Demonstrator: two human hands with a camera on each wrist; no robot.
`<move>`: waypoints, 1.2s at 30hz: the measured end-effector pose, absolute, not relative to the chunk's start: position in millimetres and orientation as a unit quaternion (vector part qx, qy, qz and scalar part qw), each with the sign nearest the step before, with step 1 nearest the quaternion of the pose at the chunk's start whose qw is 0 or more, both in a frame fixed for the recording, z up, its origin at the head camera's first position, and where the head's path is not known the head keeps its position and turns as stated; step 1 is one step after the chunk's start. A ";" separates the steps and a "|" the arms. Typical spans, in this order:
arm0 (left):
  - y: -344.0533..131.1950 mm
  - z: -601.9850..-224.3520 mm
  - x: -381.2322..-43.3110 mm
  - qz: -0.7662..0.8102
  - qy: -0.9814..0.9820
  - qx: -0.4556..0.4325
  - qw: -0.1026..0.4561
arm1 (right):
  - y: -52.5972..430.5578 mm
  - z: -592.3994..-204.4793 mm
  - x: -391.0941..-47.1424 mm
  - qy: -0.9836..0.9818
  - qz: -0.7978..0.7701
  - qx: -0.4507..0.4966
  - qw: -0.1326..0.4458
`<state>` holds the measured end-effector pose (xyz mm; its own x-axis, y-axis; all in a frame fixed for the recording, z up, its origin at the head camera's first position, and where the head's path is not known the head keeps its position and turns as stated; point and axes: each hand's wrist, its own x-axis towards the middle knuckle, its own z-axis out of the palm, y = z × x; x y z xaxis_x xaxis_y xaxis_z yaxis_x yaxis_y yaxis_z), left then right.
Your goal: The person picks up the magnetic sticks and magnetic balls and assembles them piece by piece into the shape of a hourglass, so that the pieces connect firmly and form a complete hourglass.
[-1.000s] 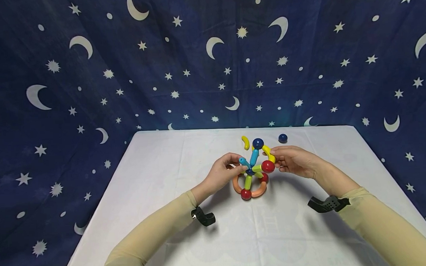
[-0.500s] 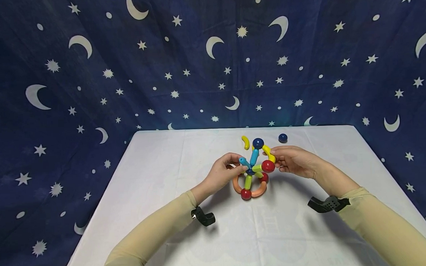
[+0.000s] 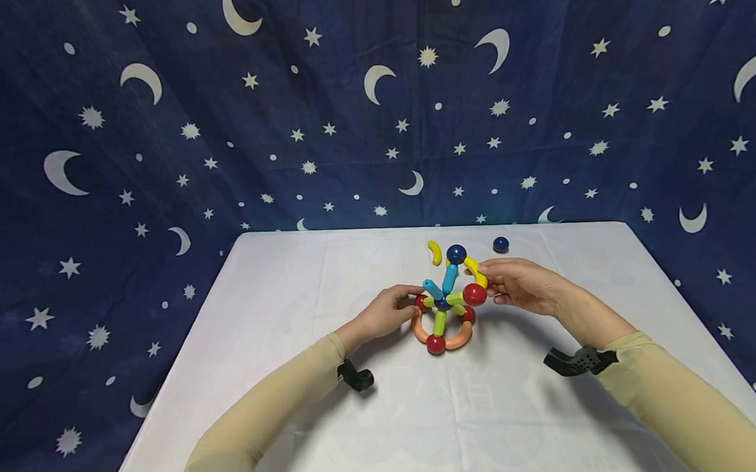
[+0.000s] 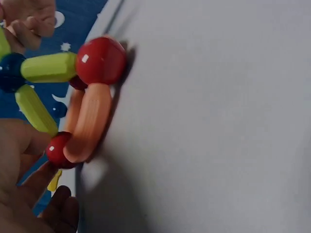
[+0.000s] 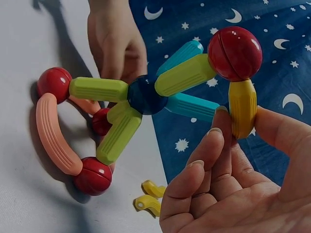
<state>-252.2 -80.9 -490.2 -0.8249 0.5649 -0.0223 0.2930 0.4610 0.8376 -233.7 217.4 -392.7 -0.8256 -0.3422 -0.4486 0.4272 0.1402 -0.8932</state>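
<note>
A magnetic ball-and-rod construction stands on the white table, built round a central blue ball (image 5: 146, 94). Green rods (image 5: 99, 90) join it to red balls, and orange curved rods (image 5: 54, 133) form a ring at the base. Two light-blue rods (image 3: 449, 278) rise from the centre; one carries a blue ball (image 3: 457, 254). My left hand (image 3: 384, 313) pinches the base's left red ball (image 4: 59, 148) between thumb and finger. With thumb and fingertips, my right hand (image 3: 522, 282) holds a yellow curved rod (image 5: 243, 109), which touches the upper red ball (image 5: 235, 52).
Behind the construction, a yellow curved rod (image 3: 435, 252) lies on the table (image 3: 329, 266), with a second partly hidden near it. A loose blue ball (image 3: 501, 245) sits towards the back edge. A dark blue cloth (image 3: 348, 124) with moons and stars hangs behind.
My left hand has left the light-blue rod near the centre and moved slightly left and down to the red ball at the base. My right hand keeps its hold on the yellow rod.
</note>
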 end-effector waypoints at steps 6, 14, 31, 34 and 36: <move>-79.3 -491.5 -257.1 0.385 0.865 0.291 0.139 | 215.2 -392.8 -236.5 0.696 -0.654 0.030 0.295; -94.7 -487.0 -249.7 0.366 0.877 0.274 0.149 | 202.2 -395.6 -247.7 0.706 -0.642 0.038 0.295; -135.8 -461.7 -233.3 0.430 0.805 0.220 0.345 | 166.8 -406.8 -273.2 0.691 -0.646 0.032 0.321; -139.1 -454.5 -242.2 0.458 0.790 0.198 0.355 | 164.5 -408.2 -273.5 0.677 -0.659 0.039 0.326; -138.0 -445.8 -252.0 0.493 0.781 0.168 0.345 | 163.9 -408.4 -273.0 0.669 -0.667 0.040 0.325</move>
